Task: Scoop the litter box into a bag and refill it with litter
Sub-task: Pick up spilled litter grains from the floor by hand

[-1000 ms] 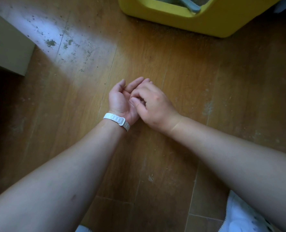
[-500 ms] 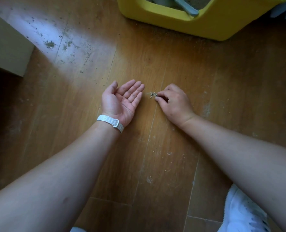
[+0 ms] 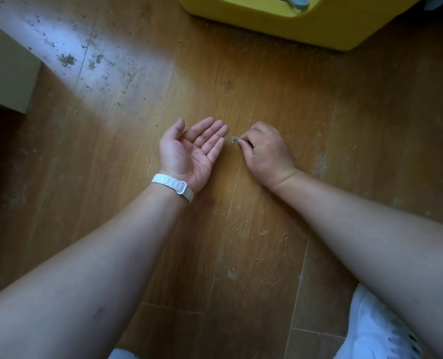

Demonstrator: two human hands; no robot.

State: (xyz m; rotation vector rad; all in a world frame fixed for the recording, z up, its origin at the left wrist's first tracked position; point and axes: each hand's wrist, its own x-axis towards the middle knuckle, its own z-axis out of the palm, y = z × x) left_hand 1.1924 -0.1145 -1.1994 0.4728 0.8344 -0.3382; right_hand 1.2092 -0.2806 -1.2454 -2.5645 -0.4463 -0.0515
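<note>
a person crouches over a wooden floor (image 3: 241, 255), one white shoe (image 3: 376, 330) at the near right. the left hand (image 3: 189, 151) lies palm up, fingers spread. just beside it the right hand (image 3: 265, 149) pinches a small heap of stray litter (image 3: 234, 139). this looks like late tidying of spills. no bag shows, and whether the box is refilled cannot be told. open floor runs to the yellow litter box (image 3: 319, 24) at the far edge, with a scoop (image 3: 294, 2) inside. a cardboard box (image 3: 5, 73) bounds the left.

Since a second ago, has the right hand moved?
Yes. The right hand left the left hand's palm and went rightward across the floorboard seam to the litter crumbs.
</note>
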